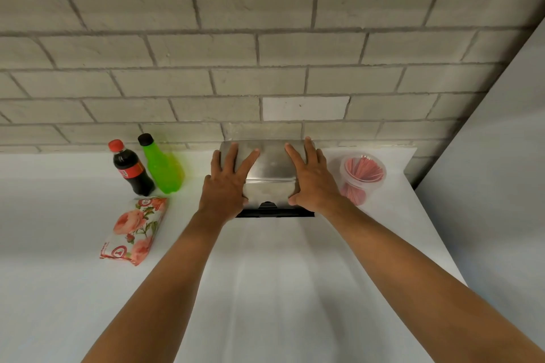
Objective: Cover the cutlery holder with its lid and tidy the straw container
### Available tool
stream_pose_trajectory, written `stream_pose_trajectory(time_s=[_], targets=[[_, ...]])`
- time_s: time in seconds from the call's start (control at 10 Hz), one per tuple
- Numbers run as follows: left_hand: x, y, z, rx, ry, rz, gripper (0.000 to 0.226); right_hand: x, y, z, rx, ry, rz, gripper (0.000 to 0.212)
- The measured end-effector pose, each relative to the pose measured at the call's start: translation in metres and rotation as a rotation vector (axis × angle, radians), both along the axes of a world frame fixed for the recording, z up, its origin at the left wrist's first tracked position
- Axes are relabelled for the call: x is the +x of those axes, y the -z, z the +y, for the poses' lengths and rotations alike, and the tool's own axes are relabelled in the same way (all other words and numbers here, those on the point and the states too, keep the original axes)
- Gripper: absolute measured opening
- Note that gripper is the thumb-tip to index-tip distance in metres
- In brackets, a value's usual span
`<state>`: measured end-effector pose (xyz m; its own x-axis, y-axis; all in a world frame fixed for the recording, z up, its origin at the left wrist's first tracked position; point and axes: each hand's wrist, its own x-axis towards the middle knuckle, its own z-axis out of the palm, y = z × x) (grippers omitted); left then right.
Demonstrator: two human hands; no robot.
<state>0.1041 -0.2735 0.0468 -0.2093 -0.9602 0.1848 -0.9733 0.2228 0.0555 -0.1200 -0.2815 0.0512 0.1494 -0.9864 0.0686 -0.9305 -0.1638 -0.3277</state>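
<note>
Lid (269,163) sits on the cutlery holder (267,194) at the far bench (265,274) edge; our left hand (228,183) and right hand (311,177) press it flat, fingers spread. Straw container (361,175) stands just right.

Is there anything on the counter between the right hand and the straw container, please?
Nothing visible. The right hand rests on the metal lid, and the straw container stands just beside it on the counter, with only bare surface between them.
</note>
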Motion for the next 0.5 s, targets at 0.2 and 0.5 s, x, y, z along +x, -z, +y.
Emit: stream_pose_trajectory(time_s=[0.2, 0.5], targets=[[-0.003, -0.006, 0.003, 0.021, -0.015, -0.032, 0.121, 0.002, -0.004, 0.001, 0.029, 0.008, 0.018, 0.140], [-0.012, -0.012, 0.043, 0.147, -0.089, -0.006, 0.137, 0.002, -0.030, 0.016, 0.091, -0.021, 0.169, 0.145]])
